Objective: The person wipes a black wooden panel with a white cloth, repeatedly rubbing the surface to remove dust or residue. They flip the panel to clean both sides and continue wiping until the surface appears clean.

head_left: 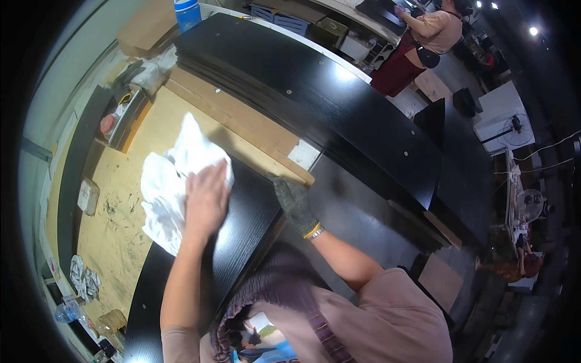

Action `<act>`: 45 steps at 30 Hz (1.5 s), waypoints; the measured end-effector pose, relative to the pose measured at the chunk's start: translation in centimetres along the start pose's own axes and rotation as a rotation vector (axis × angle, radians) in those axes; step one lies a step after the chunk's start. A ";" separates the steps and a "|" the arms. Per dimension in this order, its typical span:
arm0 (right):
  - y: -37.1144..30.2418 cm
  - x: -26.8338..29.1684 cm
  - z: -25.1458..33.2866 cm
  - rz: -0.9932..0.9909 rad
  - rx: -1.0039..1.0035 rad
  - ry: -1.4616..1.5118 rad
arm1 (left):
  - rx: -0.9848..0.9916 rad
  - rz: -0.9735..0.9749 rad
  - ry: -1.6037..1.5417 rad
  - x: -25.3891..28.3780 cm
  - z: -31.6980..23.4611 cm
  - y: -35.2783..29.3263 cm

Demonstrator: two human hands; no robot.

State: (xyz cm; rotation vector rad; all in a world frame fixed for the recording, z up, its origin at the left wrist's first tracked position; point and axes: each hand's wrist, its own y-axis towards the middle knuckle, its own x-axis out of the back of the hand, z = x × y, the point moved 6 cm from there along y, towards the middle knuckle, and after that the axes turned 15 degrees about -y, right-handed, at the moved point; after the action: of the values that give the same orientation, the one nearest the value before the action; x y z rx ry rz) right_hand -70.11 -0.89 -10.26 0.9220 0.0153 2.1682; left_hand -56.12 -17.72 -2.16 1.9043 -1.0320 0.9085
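My bare left hand (207, 199) presses on a crumpled white cloth (162, 190), with its fingers bent over the fabric. Under the cloth lies a long black wood-grain board (245, 233), running from the worktable's middle toward its near left. My right hand (295, 202) wears a dark grey knit glove with a yellow cuff. Its fingers are stretched out along the board's right corner, touching the edge; their undersides are hidden.
Stacked black boards (260, 63) with small round fittings stretch across the far side. The yellowish worktable (115, 218) holds a pale block (88, 196), a crumpled rag (83, 278) and plastic bottles (111, 322). A blue-lidded container (187, 15) stands far left. A co-worker (433, 33) stands beyond the boards.
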 end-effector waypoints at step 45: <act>7.4 -3.7 5.7 0.112 0.302 -0.804 | 0.623 -0.442 -0.655 11.5 3.3 -15.8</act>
State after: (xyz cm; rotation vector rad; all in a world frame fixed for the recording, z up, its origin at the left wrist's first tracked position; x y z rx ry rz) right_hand -69.74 -10.07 -6.12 1.9479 -0.1062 1.7714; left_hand -36.66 -18.50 1.52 2.9254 -0.6380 0.3540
